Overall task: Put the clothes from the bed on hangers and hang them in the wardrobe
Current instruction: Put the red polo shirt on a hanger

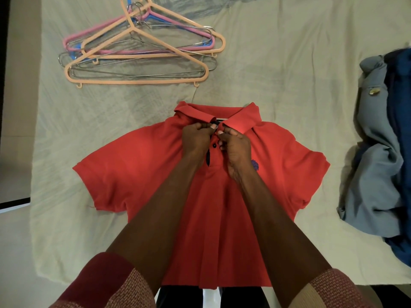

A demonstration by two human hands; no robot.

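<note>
— As both hands closed on the placket just under the collar, what exactly were they doing?

— The left hand (198,138) pinched one edge of the placket and the right hand (234,144) pinched the other, fingers curled into the cloth at the top button of the red polo shirt (138,165). It looked like buttoning or unbuttoning; which one could not be told.

— Where did the shirt lie?

— Flat and face up on the bed (289,63), sleeves spread to either side, collar pointing away from the person, hem at the near edge.

— How would it handle?

— By the look of it, light, soft and limp. It would sag from any single grip, so the collar and shoulder seams seemed the sensible places to take hold, with the neck opening the way in for a hanger.

— And the hangers?

— A loose heap of hangers (142,52) lay beyond the collar toward the left, peach, pink and blue plastic tangled with bare wire ones. A thin wire showed just behind the collar, though whether a hanger already sat inside the shirt was not clear.

— Anything else waiting?

— A pile of grey and blue clothes (378,152) sat well apart at the right edge of the bed.
</note>
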